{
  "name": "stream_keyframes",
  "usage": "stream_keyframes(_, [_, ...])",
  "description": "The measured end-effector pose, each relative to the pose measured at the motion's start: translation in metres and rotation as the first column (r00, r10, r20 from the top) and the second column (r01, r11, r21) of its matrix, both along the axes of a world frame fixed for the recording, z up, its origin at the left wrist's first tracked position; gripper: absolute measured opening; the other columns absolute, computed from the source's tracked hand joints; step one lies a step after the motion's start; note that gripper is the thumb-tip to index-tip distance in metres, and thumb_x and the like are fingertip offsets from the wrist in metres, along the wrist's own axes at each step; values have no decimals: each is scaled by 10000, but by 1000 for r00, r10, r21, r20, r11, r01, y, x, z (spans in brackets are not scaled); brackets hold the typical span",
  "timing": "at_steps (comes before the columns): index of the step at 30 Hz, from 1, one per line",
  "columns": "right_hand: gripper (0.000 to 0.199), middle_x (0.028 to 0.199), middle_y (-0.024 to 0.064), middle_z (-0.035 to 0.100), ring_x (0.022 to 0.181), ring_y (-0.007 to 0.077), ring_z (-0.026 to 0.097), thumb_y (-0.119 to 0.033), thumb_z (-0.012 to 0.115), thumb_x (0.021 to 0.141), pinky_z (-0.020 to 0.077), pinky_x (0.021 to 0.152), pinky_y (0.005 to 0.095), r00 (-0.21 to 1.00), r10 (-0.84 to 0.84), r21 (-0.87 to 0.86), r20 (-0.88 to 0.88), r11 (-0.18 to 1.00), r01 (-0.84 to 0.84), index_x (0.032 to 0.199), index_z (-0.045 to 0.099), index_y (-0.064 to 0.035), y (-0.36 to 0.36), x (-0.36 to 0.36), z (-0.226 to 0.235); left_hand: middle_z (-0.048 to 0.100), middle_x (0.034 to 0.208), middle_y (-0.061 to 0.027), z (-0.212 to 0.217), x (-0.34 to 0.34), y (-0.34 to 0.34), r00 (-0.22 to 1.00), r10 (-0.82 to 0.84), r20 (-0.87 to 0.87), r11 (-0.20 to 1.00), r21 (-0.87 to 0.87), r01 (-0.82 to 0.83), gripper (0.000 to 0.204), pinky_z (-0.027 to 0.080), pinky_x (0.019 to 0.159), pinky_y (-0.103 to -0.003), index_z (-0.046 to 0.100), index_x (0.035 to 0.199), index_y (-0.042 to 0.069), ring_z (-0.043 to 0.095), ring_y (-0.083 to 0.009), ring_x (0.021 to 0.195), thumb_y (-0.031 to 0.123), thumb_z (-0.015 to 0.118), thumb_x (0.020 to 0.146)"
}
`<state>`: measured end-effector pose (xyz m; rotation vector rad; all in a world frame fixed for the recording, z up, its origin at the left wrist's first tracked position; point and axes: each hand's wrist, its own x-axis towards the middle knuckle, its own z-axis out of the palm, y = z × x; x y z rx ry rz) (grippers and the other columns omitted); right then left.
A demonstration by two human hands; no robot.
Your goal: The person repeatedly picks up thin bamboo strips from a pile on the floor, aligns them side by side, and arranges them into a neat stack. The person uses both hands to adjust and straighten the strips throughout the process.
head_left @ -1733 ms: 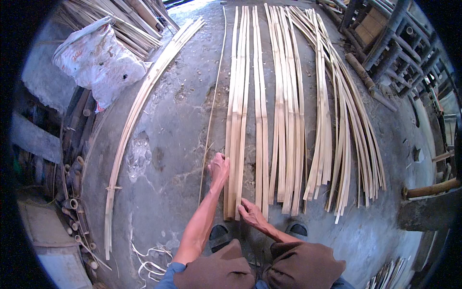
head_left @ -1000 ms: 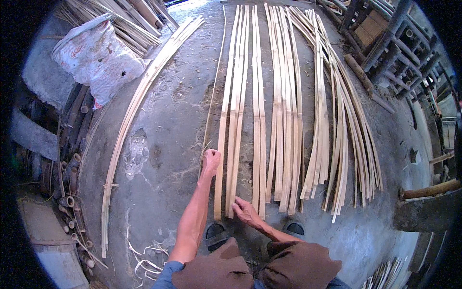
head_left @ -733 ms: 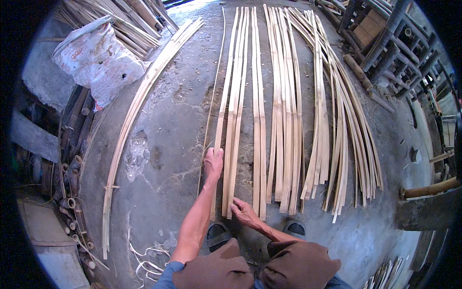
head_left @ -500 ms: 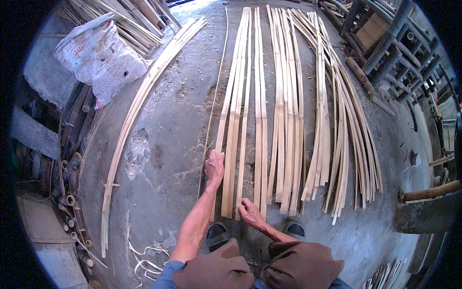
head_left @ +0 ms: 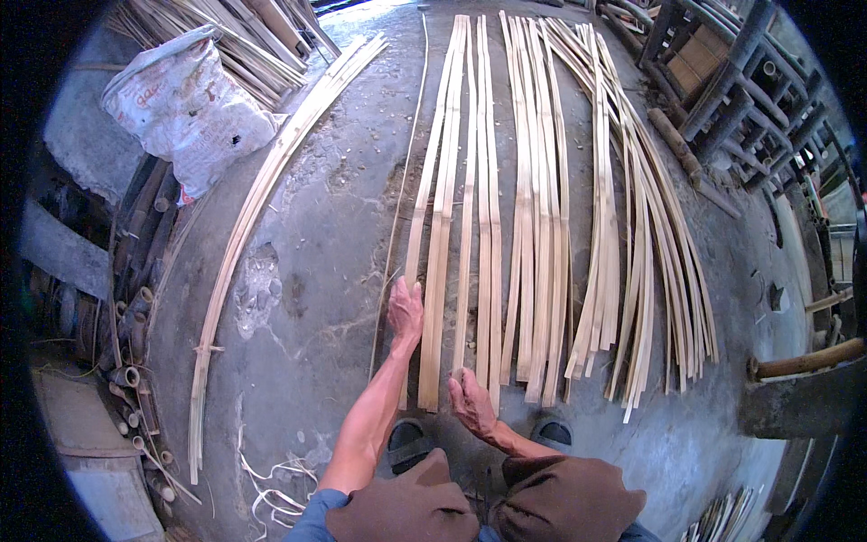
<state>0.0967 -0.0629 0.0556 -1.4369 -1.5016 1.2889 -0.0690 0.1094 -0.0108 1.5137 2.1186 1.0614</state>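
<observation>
Long pale bamboo strips lie side by side on the floor, running away from me. My left hand (head_left: 405, 309) is closed around the leftmost broad bamboo strip (head_left: 418, 237), some way up from its near end. Lower and further right, my right hand (head_left: 473, 404) pinches the near end of another bamboo strip (head_left: 465, 262). Between my hands lies a close pair of strips (head_left: 435, 298), touched by neither. Just right of the strip in my right hand rests another narrow pair (head_left: 489, 271). My curled fingers partly hide both gripped strips.
More strips (head_left: 539, 253) and a crossed, fanned bundle (head_left: 664, 244) lie to the right. A tied bundle (head_left: 237, 244) curves along the left, near a white sack (head_left: 191, 108) and bamboo poles. Curly shavings (head_left: 275, 492) lie near left; a dark rack (head_left: 741, 99) stands far right.
My right hand has moved slightly right, drawing its strip away from the middle pair and towards the narrow pair on the right. My left hand has shifted a little to the right with its strip.
</observation>
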Motion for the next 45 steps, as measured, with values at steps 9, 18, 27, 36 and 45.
stream_keyframes(9, [184,709,172,532,624,328,569,-217,465,1035,450,565,423,994,58,-68,-91,996,-65,1073,433,-40,31,-21,27,622,991,-255,23,-56,39,992,-11,-123,999,-40,7,355,470,821,-525,551,1173,-18,597,-454,952,241,600,935])
stream_keyframes(18, [224,718,70,515,626,150,508,-232,434,1047,442,564,331,992,-46,-103,-120,994,34,996,484,-20,46,-51,-2,634,875,-205,64,11,16,668,-150,729,939,-106,327,364,504,710,-451,586,1165,-14,632,-357,761,301,553,986])
stream_keyframes(27, [303,779,71,574,710,163,540,-220,465,1035,470,659,328,973,213,-183,-85,957,-225,1223,588,-17,13,-23,0,624,872,-315,30,-2,-13,988,-147,50,984,-96,151,312,479,678,-526,573,1199,-30,631,-482,810,186,499,987])
stream_keyframes(36, [264,882,105,662,800,172,614,-184,492,1017,507,728,325,965,252,-97,-66,961,-258,1127,639,7,-5,-14,-27,636,802,-267,21,-3,-23,973,-214,-84,971,-132,202,332,476,598,-543,511,1255,-12,648,-447,731,199,505,998])
stream_keyframes(45, [233,825,65,616,747,145,577,-157,510,1002,493,700,303,978,206,50,-16,978,-205,1118,641,-2,1,0,-44,598,1043,-253,2,-1,-28,958,-198,-209,980,-68,188,397,492,724,-553,499,1293,-3,635,-444,899,251,516,988])
